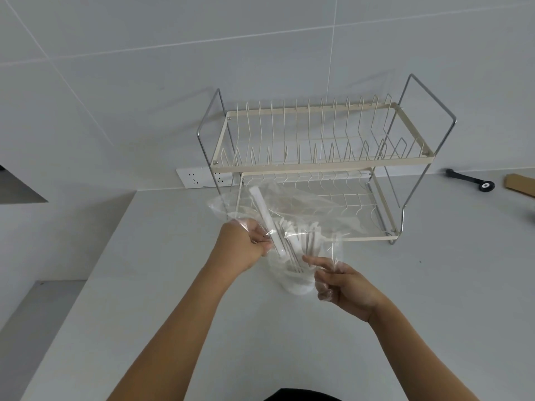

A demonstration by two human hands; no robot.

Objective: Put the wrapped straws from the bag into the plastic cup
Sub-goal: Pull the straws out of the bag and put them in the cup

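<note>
A clear plastic cup (298, 285) stands on the grey counter in front of me, with several white wrapped straws (292, 244) standing in it. A thin transparent bag (289, 201) is draped over the cup and straws. One wrapped straw (265, 215) leans up and to the left, inside the film. My left hand (246, 244) pinches the bag's left side beside that straw. My right hand (341, 285) grips the bag's lower right edge next to the cup.
A cream two-tier wire dish rack (318, 157) stands just behind the cup. A wall socket strip (197, 178) sits at the counter's back. A black tool (472, 180) and a brown cardboard piece (521, 183) lie far right. The counter's left edge drops off.
</note>
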